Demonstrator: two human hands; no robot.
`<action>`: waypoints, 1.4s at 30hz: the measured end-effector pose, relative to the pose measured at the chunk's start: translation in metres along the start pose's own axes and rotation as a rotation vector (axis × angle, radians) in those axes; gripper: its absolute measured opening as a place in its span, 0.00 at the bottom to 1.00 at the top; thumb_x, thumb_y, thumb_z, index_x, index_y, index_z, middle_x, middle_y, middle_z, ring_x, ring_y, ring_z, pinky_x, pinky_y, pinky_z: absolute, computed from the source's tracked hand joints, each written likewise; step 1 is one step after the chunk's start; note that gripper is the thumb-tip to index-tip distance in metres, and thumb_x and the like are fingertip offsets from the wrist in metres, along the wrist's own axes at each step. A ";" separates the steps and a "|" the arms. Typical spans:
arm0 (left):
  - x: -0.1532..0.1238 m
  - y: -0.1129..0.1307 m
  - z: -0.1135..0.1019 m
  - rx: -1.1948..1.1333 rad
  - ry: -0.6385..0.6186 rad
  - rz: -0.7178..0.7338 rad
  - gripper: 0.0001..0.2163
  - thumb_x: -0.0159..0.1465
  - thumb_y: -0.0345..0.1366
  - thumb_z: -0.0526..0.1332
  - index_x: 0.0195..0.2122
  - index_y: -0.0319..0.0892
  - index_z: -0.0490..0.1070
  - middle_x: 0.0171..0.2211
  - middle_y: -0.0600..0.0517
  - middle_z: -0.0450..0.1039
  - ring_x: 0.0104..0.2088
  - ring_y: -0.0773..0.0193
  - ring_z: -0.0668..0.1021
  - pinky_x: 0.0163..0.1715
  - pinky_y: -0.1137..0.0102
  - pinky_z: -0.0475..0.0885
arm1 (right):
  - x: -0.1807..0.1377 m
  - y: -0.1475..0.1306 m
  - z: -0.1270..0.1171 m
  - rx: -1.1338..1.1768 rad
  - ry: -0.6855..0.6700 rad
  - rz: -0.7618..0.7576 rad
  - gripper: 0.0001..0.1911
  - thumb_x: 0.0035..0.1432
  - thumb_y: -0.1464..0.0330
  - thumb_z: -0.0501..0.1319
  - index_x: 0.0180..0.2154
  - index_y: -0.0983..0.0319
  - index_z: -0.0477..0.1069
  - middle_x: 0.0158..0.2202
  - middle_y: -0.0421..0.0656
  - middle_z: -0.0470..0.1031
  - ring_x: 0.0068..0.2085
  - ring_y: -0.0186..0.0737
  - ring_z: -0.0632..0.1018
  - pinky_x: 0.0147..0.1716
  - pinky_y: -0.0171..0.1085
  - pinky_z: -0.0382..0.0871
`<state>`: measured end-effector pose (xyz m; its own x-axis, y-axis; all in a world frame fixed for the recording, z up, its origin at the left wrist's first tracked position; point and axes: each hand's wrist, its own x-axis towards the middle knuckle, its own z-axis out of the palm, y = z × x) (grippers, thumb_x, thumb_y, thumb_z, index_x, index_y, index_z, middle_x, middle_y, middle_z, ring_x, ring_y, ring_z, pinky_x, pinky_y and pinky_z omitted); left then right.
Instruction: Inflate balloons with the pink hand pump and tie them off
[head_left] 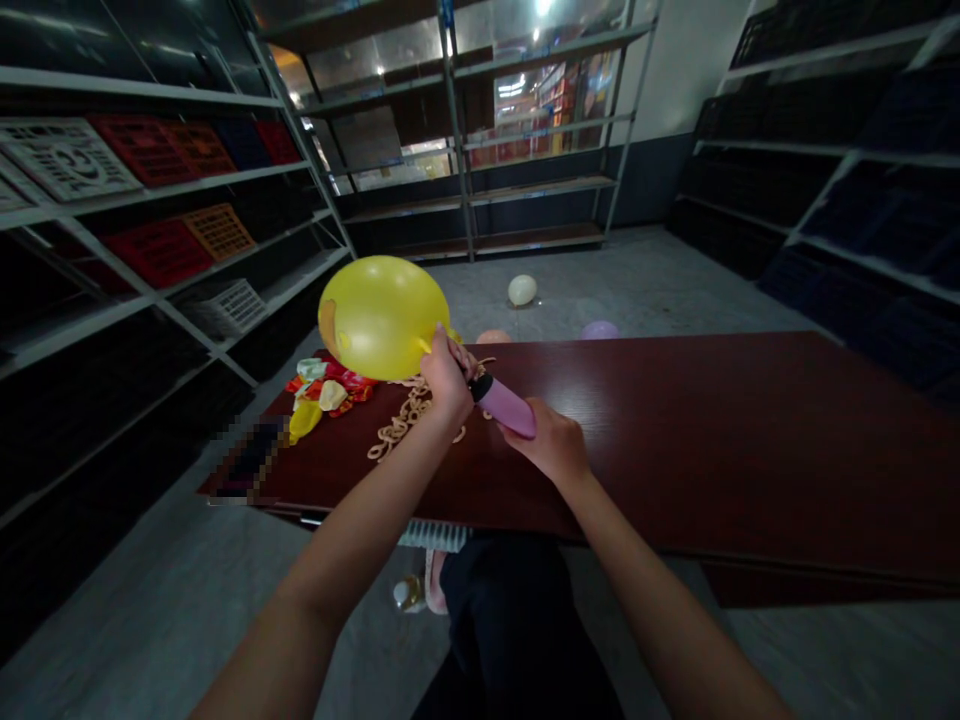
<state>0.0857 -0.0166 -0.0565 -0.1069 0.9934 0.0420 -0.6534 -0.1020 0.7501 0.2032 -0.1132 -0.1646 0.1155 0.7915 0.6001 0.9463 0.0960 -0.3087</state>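
A large inflated yellow balloon [386, 320] is above the table's left half. My left hand [448, 378] is closed around its neck, at the black end of a pink hand pump [508, 405]. My right hand [553, 442] grips the lower part of the pump's body. The fingers of my left hand hide the joint between balloon and pump. Behind my left wrist, several tan rings [401, 420] lie scattered on the dark red table [675, 430]. A heap of limp balloons [330, 390] in red, yellow and white is at the table's left.
A blurred-out flat object [255, 460] lies at the table's left corner. On the floor beyond are a white balloon [523, 290] and a purple balloon [600, 330]. A bottle [409, 593] stands by my foot. Shelves with crates [157, 250] line the left.
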 end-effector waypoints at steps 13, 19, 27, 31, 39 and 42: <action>-0.008 0.073 -0.042 -0.007 0.124 0.072 0.25 0.68 0.50 0.59 0.20 0.45 0.49 0.12 0.60 0.51 0.10 0.72 0.56 0.12 0.73 0.52 | -0.007 -0.010 -0.009 0.053 -0.110 -0.159 0.19 0.59 0.53 0.66 0.45 0.61 0.74 0.39 0.47 0.83 0.37 0.44 0.82 0.34 0.36 0.67; 0.005 0.127 -0.054 -0.004 0.145 0.102 0.22 0.70 0.42 0.56 0.20 0.44 0.49 0.13 0.60 0.50 0.10 0.72 0.55 0.13 0.73 0.52 | -0.008 -0.013 -0.014 0.068 -0.111 -0.191 0.18 0.59 0.56 0.67 0.45 0.62 0.74 0.41 0.50 0.83 0.38 0.46 0.83 0.36 0.37 0.69; 0.019 0.125 -0.010 -0.016 0.059 0.191 0.24 0.69 0.43 0.59 0.20 0.44 0.48 0.13 0.60 0.47 0.11 0.73 0.53 0.13 0.72 0.49 | -0.007 -0.003 -0.006 0.064 0.004 -0.082 0.17 0.59 0.55 0.64 0.42 0.60 0.74 0.34 0.47 0.82 0.34 0.46 0.83 0.31 0.36 0.66; 0.024 0.089 0.012 -0.016 0.029 0.121 0.24 0.67 0.44 0.62 0.20 0.44 0.49 0.13 0.60 0.47 0.11 0.74 0.52 0.13 0.73 0.47 | -0.005 0.001 -0.003 0.030 0.021 -0.018 0.18 0.58 0.53 0.63 0.40 0.60 0.74 0.32 0.45 0.82 0.30 0.43 0.81 0.28 0.36 0.61; 0.002 0.008 0.017 0.037 -0.014 -0.010 0.24 0.69 0.43 0.59 0.19 0.44 0.49 0.12 0.60 0.48 0.10 0.74 0.54 0.12 0.73 0.47 | 0.000 -0.002 0.002 -0.048 0.015 0.064 0.21 0.60 0.49 0.60 0.39 0.61 0.73 0.32 0.46 0.81 0.29 0.43 0.80 0.26 0.36 0.57; -0.001 0.003 0.008 0.030 0.018 -0.039 0.24 0.68 0.44 0.59 0.19 0.45 0.48 0.12 0.61 0.48 0.09 0.74 0.54 0.12 0.73 0.48 | 0.001 -0.003 0.002 -0.058 -0.004 0.039 0.21 0.61 0.50 0.60 0.39 0.61 0.73 0.32 0.46 0.81 0.29 0.42 0.80 0.27 0.36 0.56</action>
<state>0.0898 -0.0172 -0.0486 -0.0953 0.9955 0.0006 -0.6343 -0.0612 0.7707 0.2001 -0.1119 -0.1650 0.1516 0.7963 0.5855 0.9569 0.0301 -0.2888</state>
